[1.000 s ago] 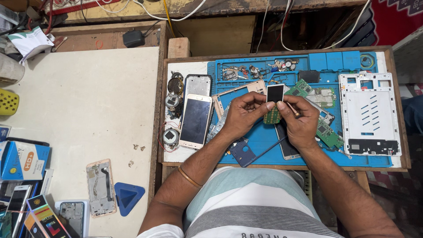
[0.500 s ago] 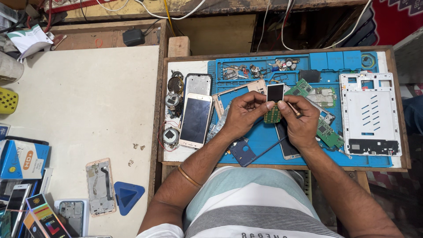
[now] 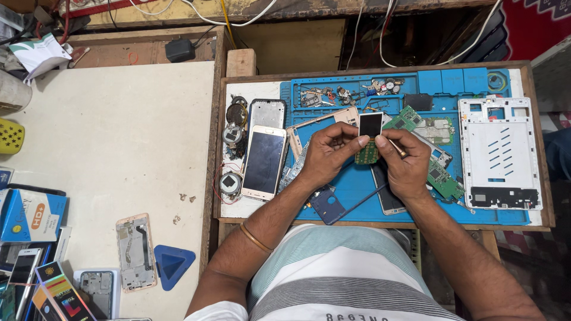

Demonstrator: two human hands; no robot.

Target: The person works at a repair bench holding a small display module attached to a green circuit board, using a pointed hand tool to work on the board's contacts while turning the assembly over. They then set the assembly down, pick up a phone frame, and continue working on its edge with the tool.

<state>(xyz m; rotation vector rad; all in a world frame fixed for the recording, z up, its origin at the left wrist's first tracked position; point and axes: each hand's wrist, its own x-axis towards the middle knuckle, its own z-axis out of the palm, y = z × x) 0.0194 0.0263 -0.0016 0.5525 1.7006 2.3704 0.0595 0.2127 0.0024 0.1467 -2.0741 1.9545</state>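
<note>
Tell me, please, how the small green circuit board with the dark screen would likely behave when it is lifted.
The small circuit board looks thin and flat, so probably light and stiff. Its dark screen sticks out above the left hand, so it may flex or crack there. The right hand holds a thin tool against it.

- Hands at work: 2, left hand (image 3: 327, 156) and right hand (image 3: 410, 165)
- Small green circuit board with square display (image 3: 369, 139): 1
- Gold smartphone (image 3: 263, 161): 1
- White tablet back frame (image 3: 498, 156): 1
- Blue triangular pry tool (image 3: 173, 264): 1
- Blue repair mat (image 3: 357, 196): 1
</note>
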